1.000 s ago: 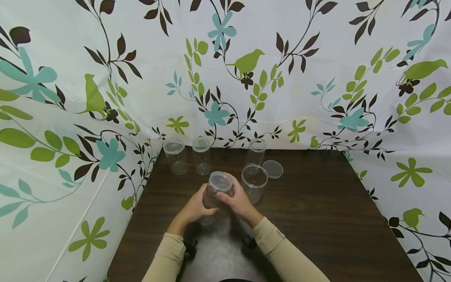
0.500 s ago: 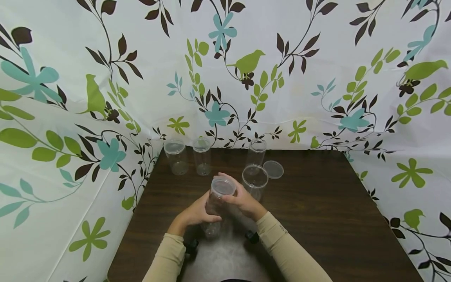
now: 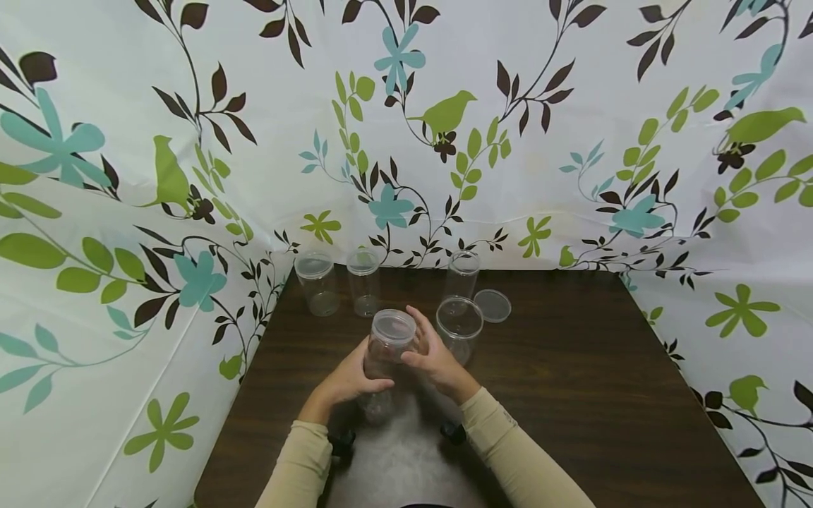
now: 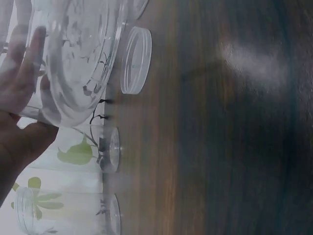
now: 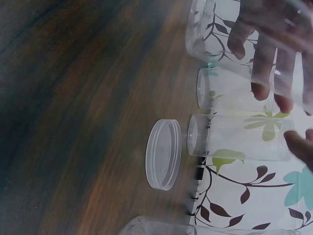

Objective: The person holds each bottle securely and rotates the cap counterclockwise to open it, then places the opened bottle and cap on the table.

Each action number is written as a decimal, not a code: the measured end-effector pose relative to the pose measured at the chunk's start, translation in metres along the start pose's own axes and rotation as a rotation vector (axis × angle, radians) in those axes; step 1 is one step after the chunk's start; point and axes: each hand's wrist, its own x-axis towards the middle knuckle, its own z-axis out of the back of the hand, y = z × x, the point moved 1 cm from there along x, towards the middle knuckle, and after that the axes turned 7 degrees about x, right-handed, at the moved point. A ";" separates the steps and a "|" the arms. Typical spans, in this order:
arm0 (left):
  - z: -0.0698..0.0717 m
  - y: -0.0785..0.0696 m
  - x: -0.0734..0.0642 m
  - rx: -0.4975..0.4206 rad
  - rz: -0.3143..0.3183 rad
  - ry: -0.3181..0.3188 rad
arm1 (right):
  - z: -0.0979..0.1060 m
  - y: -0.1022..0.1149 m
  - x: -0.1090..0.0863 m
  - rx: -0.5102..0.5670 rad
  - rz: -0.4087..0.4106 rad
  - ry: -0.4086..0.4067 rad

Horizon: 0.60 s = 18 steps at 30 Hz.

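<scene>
A clear plastic jar [image 3: 383,356] stands off the table in front of me, its whitish screw lid [image 3: 394,324] on top. My left hand [image 3: 346,377] grips the jar's side, with the thumb across its near face. Beside the lid and upper wall is my right hand [image 3: 441,363], its fingers loosely spread and the thumb off the rim. Through the clear wall, fingers show in the right wrist view. A loose lid [image 5: 164,154] lies on the table behind the jar; hands and jar hide it in the head view.
Two lidded jars, one [image 3: 320,286] at the back left corner and another [image 3: 365,286] beside it, stand on the dark wooden table [image 3: 571,388]. To the right are two uncovered jars, a wide one [image 3: 459,328] and one behind [image 3: 461,275], plus a flat lid [image 3: 492,305].
The jar came nearer to me and tilted right, then moved back up and left. My right fingers and thumb have loosened from around its lid, while my left hand keeps its grip.
</scene>
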 end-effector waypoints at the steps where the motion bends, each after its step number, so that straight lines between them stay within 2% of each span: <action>1: 0.001 0.001 0.000 0.002 0.013 -0.019 | -0.001 0.000 -0.001 -0.025 0.004 -0.024; 6: 0.003 0.006 0.000 -0.014 0.035 -0.110 | -0.008 0.000 -0.005 -0.133 0.019 -0.147; 10: 0.004 0.008 0.000 -0.010 0.020 -0.173 | -0.015 0.001 -0.006 -0.196 0.038 -0.187; 18: 0.003 0.009 0.002 0.050 0.030 -0.172 | -0.022 0.003 -0.005 -0.285 0.032 -0.183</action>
